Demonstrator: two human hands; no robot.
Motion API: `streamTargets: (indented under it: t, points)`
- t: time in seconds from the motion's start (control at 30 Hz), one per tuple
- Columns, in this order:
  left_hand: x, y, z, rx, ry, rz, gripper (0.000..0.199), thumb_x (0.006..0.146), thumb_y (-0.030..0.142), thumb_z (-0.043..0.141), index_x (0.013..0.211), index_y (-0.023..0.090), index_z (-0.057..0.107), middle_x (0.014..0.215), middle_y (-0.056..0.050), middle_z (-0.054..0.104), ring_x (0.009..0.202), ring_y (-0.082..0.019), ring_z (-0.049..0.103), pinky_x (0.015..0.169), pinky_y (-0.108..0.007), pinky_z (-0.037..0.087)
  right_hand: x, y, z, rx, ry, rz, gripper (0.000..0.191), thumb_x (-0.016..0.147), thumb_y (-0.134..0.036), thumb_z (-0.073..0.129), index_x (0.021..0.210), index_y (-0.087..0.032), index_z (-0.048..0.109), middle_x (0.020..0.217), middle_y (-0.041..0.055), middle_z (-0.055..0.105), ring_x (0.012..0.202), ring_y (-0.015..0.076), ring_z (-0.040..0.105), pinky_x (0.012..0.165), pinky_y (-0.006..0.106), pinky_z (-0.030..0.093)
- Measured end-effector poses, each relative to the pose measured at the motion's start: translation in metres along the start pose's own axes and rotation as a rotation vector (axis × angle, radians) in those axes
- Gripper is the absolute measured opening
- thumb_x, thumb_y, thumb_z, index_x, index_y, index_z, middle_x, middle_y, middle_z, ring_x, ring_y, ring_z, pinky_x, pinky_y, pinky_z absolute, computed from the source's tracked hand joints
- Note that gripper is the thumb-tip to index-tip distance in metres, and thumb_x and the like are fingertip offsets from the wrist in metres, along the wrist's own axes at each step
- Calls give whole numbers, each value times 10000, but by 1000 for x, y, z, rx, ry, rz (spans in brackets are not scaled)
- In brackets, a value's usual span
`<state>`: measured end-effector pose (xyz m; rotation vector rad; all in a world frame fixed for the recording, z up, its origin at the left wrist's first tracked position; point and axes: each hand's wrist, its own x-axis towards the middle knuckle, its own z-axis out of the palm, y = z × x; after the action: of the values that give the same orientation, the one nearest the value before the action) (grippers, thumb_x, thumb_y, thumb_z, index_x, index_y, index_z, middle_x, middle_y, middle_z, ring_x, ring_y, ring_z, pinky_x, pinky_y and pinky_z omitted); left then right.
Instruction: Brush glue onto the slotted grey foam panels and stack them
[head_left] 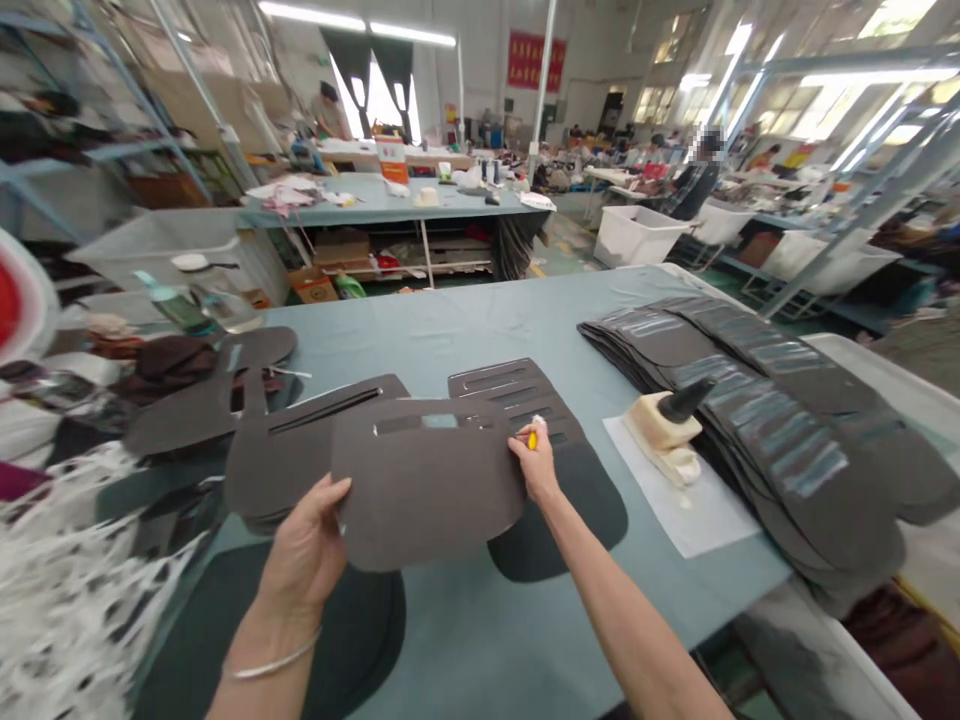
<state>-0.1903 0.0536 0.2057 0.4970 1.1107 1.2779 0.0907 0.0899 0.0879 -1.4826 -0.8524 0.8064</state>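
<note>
My left hand (306, 548) grips the left edge of a dark grey flat panel (427, 490) with rounded corners and a slot near its top, held tilted above the table. At the panel's right edge my right hand (536, 458) is closed on a small yellow tool (532, 438) with a whitish tip; its kind is unclear. A panel with several slots (517, 390) lies just beyond the right hand, partly over a darker rounded panel (577, 510). Behind the held panel, to its left, rests another slotted panel (285, 460).
Stacks of dark panels (810, 420) with glossy strips cover the table's right side. Beside them, a cream block with a black nozzle (667, 425) stands on a white sheet (705, 520). Green bottle (176, 300) and white lace (75, 580) are at left. A person (694, 185) sits farther back.
</note>
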Motion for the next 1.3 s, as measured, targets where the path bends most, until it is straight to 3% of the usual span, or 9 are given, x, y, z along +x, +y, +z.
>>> streamTargets:
  t: [0.1, 0.2, 0.27, 0.37, 0.6, 0.83, 1.0, 1.3]
  points:
    - [4, -78, -6, 193, -128, -126, 326, 633, 310, 695, 911, 176, 589, 820, 11, 687, 711, -129, 626, 632, -228, 490, 6, 29, -83, -384, 93, -88, 201, 702, -309, 547, 868, -221, 477, 744, -29, 524, 666, 142, 504, 668, 247, 378]
    - [4, -158, 1, 412, -116, -156, 325, 619, 404, 685, 758, 175, 501, 661, 27, 619, 575, -105, 561, 544, -211, 427, 9, 54, -147, -696, 104, -143, 171, 736, -284, 505, 893, -217, 492, 733, -17, 536, 634, 148, 503, 636, 250, 353]
    - [3, -199, 10, 531, -57, -118, 388, 594, 458, 679, 754, 195, 444, 582, 54, 552, 514, -101, 519, 498, -212, 385, 9, 67, -174, -850, 111, -144, 155, 763, -259, 478, 907, -208, 502, 724, -6, 540, 622, 150, 500, 609, 246, 330]
    - [5, -234, 21, 598, 16, -74, 482, 566, 496, 680, 851, 210, 416, 586, 74, 515, 498, -107, 506, 495, -226, 381, 10, 82, -195, -994, 131, -127, 141, 789, -224, 464, 918, -196, 513, 737, 10, 552, 646, 150, 511, 602, 240, 313]
    - [10, -257, 27, 903, 50, 2, 545, 671, 521, 575, 1071, 204, 385, 690, 50, 537, 538, -146, 560, 561, -298, 448, 19, 98, -206, -1044, 128, -82, 164, 811, -223, 485, 966, -181, 520, 766, 15, 566, 668, 151, 522, 624, 241, 315]
    - [-3, -252, 41, 1200, -24, 161, 577, 799, 452, 440, 1318, 210, 371, 722, 15, 559, 621, -174, 559, 645, -324, 429, 27, 105, -209, -1095, 110, -89, 147, 818, -177, 510, 965, -174, 521, 789, 7, 558, 653, 117, 487, 609, 226, 277]
    - [-2, -249, 41, 1245, -66, 194, 521, 823, 399, 412, 1301, 196, 462, 715, 0, 546, 655, -167, 541, 690, -322, 429, 28, 106, -208, -1144, 109, -74, 146, 826, -169, 541, 971, -172, 525, 732, -9, 522, 611, 103, 430, 581, 231, 224]
    - [4, -252, 36, 1232, -42, 204, 484, 834, 351, 416, 1279, 183, 508, 732, -24, 566, 685, -169, 546, 710, -322, 429, 29, 104, -205, -1183, 123, -31, 170, 834, -226, 580, 990, -172, 541, 717, -10, 495, 579, 97, 353, 565, 238, 183]
